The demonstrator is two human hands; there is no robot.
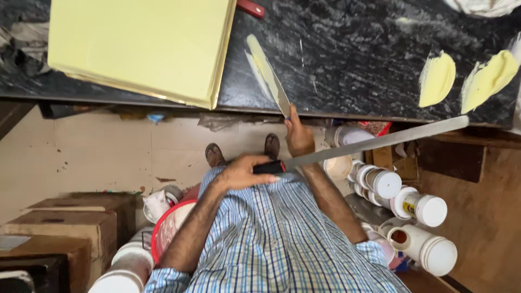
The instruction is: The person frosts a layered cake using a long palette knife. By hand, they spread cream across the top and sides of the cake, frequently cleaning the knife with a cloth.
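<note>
Palette knife (267, 73), smeared pale yellow, lies on the dark counter (353, 59) clamped in the right hand (299, 135), while the left hand (242, 172) fingers grip a long steel blade (380, 142).

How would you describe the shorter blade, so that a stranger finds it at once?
Start at the black stone counter, right of the pale yellow square slab. The short cream-smeared blade lies near the edge, held by the right hand. Unlike the long grey blade, it carries yellow paste.

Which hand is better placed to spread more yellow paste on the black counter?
Probably the right hand: its paste-coated knife lies on the counter. The left hand holds a long blade low against the shirt.
</note>
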